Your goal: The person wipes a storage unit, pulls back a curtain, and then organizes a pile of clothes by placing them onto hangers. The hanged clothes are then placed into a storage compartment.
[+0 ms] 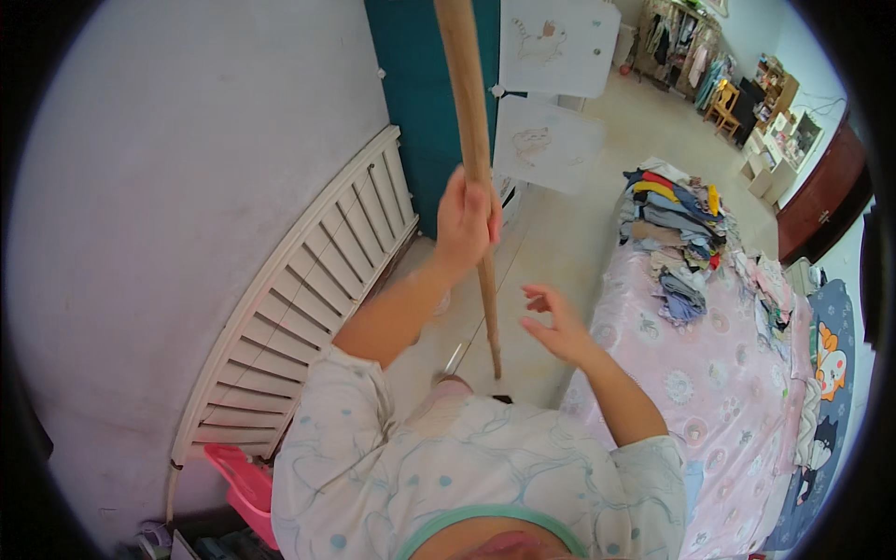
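Note:
A long wooden pole (464, 84) runs from the top edge of the head view down toward the tiled floor, where its thin lower end stops near my foot. My left hand (464, 224) is wrapped round it at mid-length and holds it close to upright, slightly tilted. My right hand (557, 327) is off the pole, to its right, with fingers apart and nothing in them. The bed (644, 364) is beside that hand. The pole's top lies outside the picture.
To the left, a white slatted rail (280, 308) leans along the wall above a pink plastic item (245, 481). Ahead stands a teal cabinet (411, 84) with white door panels (551, 140) swung out. Piles of clothes (677, 219) lie on the bed. A wooden chair (723, 105) stands far back.

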The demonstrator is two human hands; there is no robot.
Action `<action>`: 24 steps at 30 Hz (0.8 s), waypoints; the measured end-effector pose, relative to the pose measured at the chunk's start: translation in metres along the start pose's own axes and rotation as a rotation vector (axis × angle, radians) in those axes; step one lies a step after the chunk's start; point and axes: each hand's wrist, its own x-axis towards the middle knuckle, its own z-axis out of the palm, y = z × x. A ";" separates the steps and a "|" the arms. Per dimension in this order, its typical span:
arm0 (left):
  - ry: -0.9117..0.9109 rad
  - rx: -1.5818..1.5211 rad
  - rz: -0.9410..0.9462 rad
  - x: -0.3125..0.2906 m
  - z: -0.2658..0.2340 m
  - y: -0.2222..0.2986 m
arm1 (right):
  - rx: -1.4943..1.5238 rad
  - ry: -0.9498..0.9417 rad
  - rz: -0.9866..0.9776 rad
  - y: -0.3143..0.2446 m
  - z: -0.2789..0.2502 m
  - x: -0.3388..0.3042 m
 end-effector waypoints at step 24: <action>0.366 0.089 -0.325 0.425 -0.249 -0.244 | 0.290 0.723 0.697 0.156 -0.089 0.106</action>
